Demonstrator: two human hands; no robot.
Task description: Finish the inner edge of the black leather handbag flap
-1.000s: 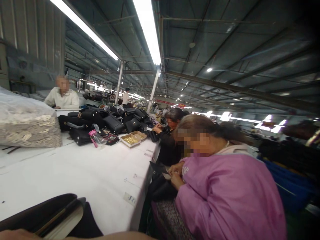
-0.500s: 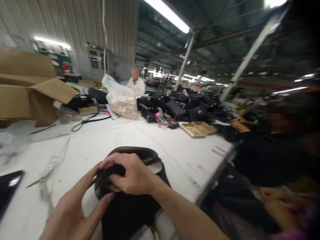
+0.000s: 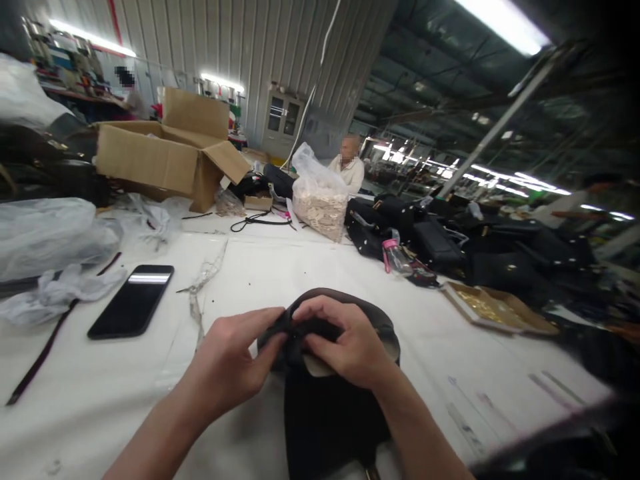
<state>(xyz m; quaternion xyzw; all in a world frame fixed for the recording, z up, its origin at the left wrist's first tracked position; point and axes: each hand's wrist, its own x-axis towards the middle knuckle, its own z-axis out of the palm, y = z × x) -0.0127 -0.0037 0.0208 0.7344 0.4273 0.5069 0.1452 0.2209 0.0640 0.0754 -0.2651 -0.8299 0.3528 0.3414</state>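
A black leather bag piece with a rounded flap lies on the white table right in front of me. My left hand pinches its top edge from the left. My right hand grips the same edge from the right, fingers curled over the flap. Both hands meet at the middle of that edge. A pale lining shows under my right fingers.
A black phone lies at the left, beside crumpled clear plastic. An open cardboard box stands behind. A bag of pale parts, a pile of black bags, a tray of gold fittings and a seated person lie beyond.
The view has swung left from the co-workers down to the table. My left hand has closed onto the bag's edge beside my right hand.
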